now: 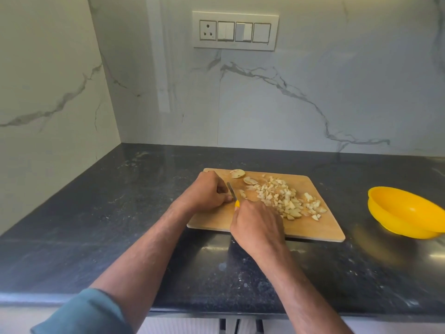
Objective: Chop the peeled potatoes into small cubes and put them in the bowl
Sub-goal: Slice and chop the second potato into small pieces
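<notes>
Pale wooden chopping board (310,227), matt, smooth grain. Dark speckled stone countertop (120,213), polished, light reflected in glossy patches. White marble-look wall panels (313,92), grey-veined, sheen seen near corner. Yellow bowl (407,213), glossy plastic by look. Knife (232,192): dull metal blade, yellow plastic-looking handle. Potato cubes (286,198), pale, matt cut faces. Teal cloth sleeve (84,312), matt. Switch plate (235,30), smooth white plastic.

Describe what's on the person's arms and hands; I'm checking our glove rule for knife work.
Both hands are bare: no gloves on the left hand or the right hand, and no rings, watch or bands that I can make out. The left arm has a teal sleeve pushed up above the forearm. The right forearm shows no sleeve in view.
</notes>
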`<state>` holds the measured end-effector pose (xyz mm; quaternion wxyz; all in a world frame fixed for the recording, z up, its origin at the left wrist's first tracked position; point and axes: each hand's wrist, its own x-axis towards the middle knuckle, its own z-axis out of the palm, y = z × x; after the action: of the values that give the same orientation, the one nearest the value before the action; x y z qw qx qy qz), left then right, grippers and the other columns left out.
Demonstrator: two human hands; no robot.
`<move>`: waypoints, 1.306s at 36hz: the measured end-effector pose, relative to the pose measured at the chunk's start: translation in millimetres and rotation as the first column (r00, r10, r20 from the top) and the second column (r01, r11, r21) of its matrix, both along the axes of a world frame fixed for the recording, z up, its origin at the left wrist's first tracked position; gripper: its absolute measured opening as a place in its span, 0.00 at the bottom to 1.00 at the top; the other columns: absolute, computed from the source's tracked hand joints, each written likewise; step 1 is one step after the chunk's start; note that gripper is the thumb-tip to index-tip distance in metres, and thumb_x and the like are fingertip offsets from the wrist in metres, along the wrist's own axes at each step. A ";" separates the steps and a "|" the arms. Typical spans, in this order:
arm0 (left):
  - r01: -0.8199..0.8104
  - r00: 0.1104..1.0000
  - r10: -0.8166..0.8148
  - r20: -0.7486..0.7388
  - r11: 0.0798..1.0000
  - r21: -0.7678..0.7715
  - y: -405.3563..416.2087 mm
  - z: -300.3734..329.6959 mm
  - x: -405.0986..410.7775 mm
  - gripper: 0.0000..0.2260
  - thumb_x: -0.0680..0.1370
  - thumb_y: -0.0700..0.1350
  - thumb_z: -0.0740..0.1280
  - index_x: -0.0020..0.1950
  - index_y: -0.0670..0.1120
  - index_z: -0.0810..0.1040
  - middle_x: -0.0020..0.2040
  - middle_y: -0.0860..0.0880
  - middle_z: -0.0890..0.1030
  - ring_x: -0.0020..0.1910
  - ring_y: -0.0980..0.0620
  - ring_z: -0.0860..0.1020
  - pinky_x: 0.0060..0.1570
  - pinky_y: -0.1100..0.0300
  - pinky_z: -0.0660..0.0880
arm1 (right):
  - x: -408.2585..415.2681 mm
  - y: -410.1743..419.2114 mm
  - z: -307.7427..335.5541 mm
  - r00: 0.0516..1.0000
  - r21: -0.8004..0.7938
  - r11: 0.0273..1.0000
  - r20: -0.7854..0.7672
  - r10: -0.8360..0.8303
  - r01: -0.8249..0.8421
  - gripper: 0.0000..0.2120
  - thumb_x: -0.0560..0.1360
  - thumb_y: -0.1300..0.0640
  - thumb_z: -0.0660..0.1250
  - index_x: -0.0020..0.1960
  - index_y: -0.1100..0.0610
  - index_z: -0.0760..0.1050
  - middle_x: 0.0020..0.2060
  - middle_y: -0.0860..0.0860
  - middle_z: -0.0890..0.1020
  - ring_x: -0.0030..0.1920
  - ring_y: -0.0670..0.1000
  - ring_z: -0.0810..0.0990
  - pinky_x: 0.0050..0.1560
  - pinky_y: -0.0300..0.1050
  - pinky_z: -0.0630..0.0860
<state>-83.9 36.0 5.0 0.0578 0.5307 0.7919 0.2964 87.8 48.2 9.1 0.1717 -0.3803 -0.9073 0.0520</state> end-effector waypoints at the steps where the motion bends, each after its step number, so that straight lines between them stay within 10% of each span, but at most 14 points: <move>1: -0.003 1.000 0.003 -0.003 1.000 -0.005 0.5 -0.2 0.0 0.10 0.75 0.47 0.77 0.54 0.45 0.88 0.49 0.48 0.86 0.48 0.53 0.81 0.56 0.54 0.81 | 1.7 -0.8 -0.1 1.000 -0.001 1.000 0.005 0.004 -0.004 0.08 0.83 0.53 0.59 0.51 0.55 0.76 0.34 0.48 0.72 0.36 0.50 0.74 0.37 0.45 0.69; 25: -0.025 0.999 0.026 0.048 1.000 -0.015 -2.4 -4.1 -6.5 0.14 0.75 0.50 0.77 0.57 0.46 0.86 0.52 0.51 0.84 0.51 0.54 0.80 0.51 0.63 0.78 | 36.3 -5.2 -6.2 0.993 0.051 0.997 -0.103 -0.050 0.055 0.13 0.84 0.51 0.55 0.54 0.54 0.77 0.32 0.45 0.70 0.29 0.42 0.68 0.26 0.36 0.55; 47: -0.006 0.999 0.006 0.033 1.000 -0.004 -1.4 -1.3 -9.3 0.06 0.75 0.46 0.77 0.49 0.46 0.88 0.44 0.53 0.84 0.47 0.55 0.80 0.51 0.59 0.79 | 13.1 -5.3 -11.3 0.998 0.031 1.000 -0.060 0.003 -0.001 0.11 0.84 0.52 0.56 0.51 0.53 0.76 0.36 0.46 0.75 0.34 0.45 0.74 0.33 0.39 0.69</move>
<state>-93.2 34.6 3.7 0.0709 0.5232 0.7930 0.3039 100.9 42.9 -2.2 0.2046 -0.3749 -0.9028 0.0498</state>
